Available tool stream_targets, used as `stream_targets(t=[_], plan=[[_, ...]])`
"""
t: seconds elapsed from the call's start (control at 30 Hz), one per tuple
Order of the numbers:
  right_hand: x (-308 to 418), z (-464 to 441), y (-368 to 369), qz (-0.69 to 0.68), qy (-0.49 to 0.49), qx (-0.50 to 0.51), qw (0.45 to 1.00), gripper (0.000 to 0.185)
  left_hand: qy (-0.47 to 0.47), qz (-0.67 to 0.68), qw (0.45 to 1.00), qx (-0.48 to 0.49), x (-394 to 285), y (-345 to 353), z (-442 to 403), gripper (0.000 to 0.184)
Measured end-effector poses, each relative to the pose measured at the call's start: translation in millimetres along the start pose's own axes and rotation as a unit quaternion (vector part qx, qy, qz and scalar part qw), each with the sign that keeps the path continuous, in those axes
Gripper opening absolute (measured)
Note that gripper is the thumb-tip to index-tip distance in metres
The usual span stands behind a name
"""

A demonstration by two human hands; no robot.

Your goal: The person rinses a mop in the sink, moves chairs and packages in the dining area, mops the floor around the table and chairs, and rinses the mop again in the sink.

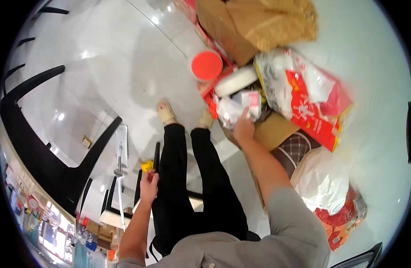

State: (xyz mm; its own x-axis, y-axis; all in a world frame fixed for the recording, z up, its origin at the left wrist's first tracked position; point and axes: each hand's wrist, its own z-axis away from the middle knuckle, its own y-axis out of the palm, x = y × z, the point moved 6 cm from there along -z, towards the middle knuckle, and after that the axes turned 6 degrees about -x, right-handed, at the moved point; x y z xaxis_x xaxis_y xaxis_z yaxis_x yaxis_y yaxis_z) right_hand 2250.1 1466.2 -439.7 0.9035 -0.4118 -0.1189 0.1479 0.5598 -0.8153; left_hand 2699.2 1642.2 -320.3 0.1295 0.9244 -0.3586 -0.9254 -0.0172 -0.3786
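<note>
My right hand [244, 127] reaches into a cluster of goods on the right. Its fingers are at a crumpled white plastic bag [228, 111], with one finger stretched over a white box with a pink label [251, 101]. The fingers below that one look closed on the bag. A white rounded container [236, 81] lies just beyond. My left hand [149, 186] hangs beside my left thigh, fingers curled. A small yellow packet [147, 166] shows right at its fingertips; whether the hand grips it is unclear. A black chair leg [157, 156] stands close by.
A red-lidded tub [207, 65], a brown paper bag [272, 22], a red and white package [306, 100], a white plastic bag [323, 176] and an orange-red packet [344, 219] lie along the right. Black chair frames [36, 165] and a white-handled mop [120, 178] stand left.
</note>
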Motion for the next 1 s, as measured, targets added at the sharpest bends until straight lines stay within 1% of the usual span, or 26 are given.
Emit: stream_targets(t=[0.03,0.07,0.1,0.13,0.17,0.2,0.23,0.27,0.3,0.33,0.37,0.4,0.43,0.47,0.5,0.53,0.6,0.63,0.67,0.7,0.73,0.8,0.87,0.93,0.97,1.0], plan=[[9.3,19.1,-21.1,0.018,0.031,0.074,0.997,0.079,0.016,0.005,1.0,-0.016,7.9,-10.2,-0.2,0.027],[5.3,33.8,-23.6,-0.037,0.039,0.082,0.995,0.094,0.014,0.0,0.999,-0.032,3.3,-21.0,4.6,0.026],[6.0,49.4,-34.6,-0.019,0.043,0.038,0.998,0.105,0.011,-0.005,0.999,-0.048,-0.4,-30.4,8.2,0.025],[10.2,60.2,-39.3,-0.011,0.019,0.015,1.0,0.109,0.009,0.0,0.998,-0.068,4.7,-40.4,9.7,0.024],[3.4,67.6,-18.6,0.02,-0.019,0.049,0.998,0.109,0.019,0.01,0.996,-0.086,7.0,-48.3,12.6,0.023],[7.7,75.4,-17.1,0.053,-0.053,0.086,0.993,0.109,0.053,0.002,0.994,-0.098,-16.3,-53.5,21.7,0.023],[7.5,81.2,-13.8,0.056,-0.037,0.148,0.987,0.104,0.087,-0.006,0.99,-0.114,-39.6,-65.5,35.0,0.023],[21.5,89.8,-26.7,0.061,-0.021,0.212,0.975,0.099,0.091,0.004,0.988,-0.121,-66.6,-80.8,48.2,0.023],[32.9,86.1,-30.1,0.064,-0.03,0.207,0.976,0.099,0.216,-0.067,0.96,-0.164,-113.2,-102.1,68.1,0.024],[47.5,84.0,-30.3,0.037,-0.075,0.22,0.972,0.091,0.332,-0.137,0.911,-0.203,-158.3,-125.2,91.6,0.025],[60.6,86.2,-34.4,0.011,-0.118,0.235,0.965,0.084,0.366,-0.133,0.895,-0.217,-195.6,-154.3,111.5,0.032],[77.0,88.7,-47.8,-0.034,-0.134,0.179,0.974,0.067,0.416,-0.167,0.85,-0.276,-215.3,-186.2,124.4,0.034],[92.1,87.7,-51.9,-0.028,-0.141,0.174,0.974,0.067,0.399,-0.166,0.835,-0.341,-223.6,-221.4,131.7,0.034],[112.9,82.9,-56.7,-0.038,-0.174,0.156,0.972,0.062,0.44,-0.215,0.783,-0.384,-252.1,-256.1,140.4,0.038],[132.9,80.4,-62.1,-0.049,-0.205,0.137,0.968,0.058,0.413,-0.26,0.755,-0.437,-259.5,-291.4,139.2,0.041],[151.0,73.7,-67.3,-0.045,-0.208,0.132,0.968,0.058,0.369,-0.263,0.752,-0.479,-265.4,-325.4,131.0,0.042],[195.5,53.3,-78.0,-0.052,-0.191,0.171,0.965,0.051,0.332,-0.33,0.712,-0.524,-301.5,-381.9,117.4,0.048],[214.4,38.7,-81.3,-0.113,-0.206,0.121,0.965,0.049,0.327,-0.32,0.717,-0.526,-311.8,-406.1,101.1,0.052],[237.6,20.5,-84.2,-0.084,-0.205,0.088,0.971,0.047,0.321,-0.312,0.723,-0.527,-319.4,-429.8,82.5,0.056],[265.7,1.3,-86.6,-0.142,-0.24,0.107,0.954,0.045,0.322,-0.308,0.721,-0.531,-326.6,-450.9,61.5,0.056],[290.0,-20.8,-86.7,-0.174,-0.23,0.123,0.949,0.045,0.324,-0.329,0.707,-0.536,-332.7,-467.8,41.4,0.059],[337.7,-65.4,-98.3,-0.136,-0.256,0.052,0.956,0.044,0.323,-0.355,0.697,-0.533,-341.2,-486.3,10.5,0.063],[380.6,-103.8,-113.6,-0.19,-0.168,0.131,0.958,0.039,0.286,-0.375,0.703,-0.532,-348.2,-498.5,-15.1,0.065],[418.8,-129.5,-130.0,-0.319,-0.064,0.215,0.921,0.037,0.272,-0.366,0.719,-0.524,-349.0,-507.0,-37.1,0.066],[438.6,-144.3,-138.6,-0.32,-0.062,0.217,0.92,0.037,0.258,-0.355,0.734,-0.518,-350.2,-510.0,-46.0,0.066],[457.2,-160.4,-144.3,-0.384,-0.024,0.232,0.893,0.04,0.238,-0.347,0.742,-0.523,-354.7,-507.6,-48.6,0.065]])
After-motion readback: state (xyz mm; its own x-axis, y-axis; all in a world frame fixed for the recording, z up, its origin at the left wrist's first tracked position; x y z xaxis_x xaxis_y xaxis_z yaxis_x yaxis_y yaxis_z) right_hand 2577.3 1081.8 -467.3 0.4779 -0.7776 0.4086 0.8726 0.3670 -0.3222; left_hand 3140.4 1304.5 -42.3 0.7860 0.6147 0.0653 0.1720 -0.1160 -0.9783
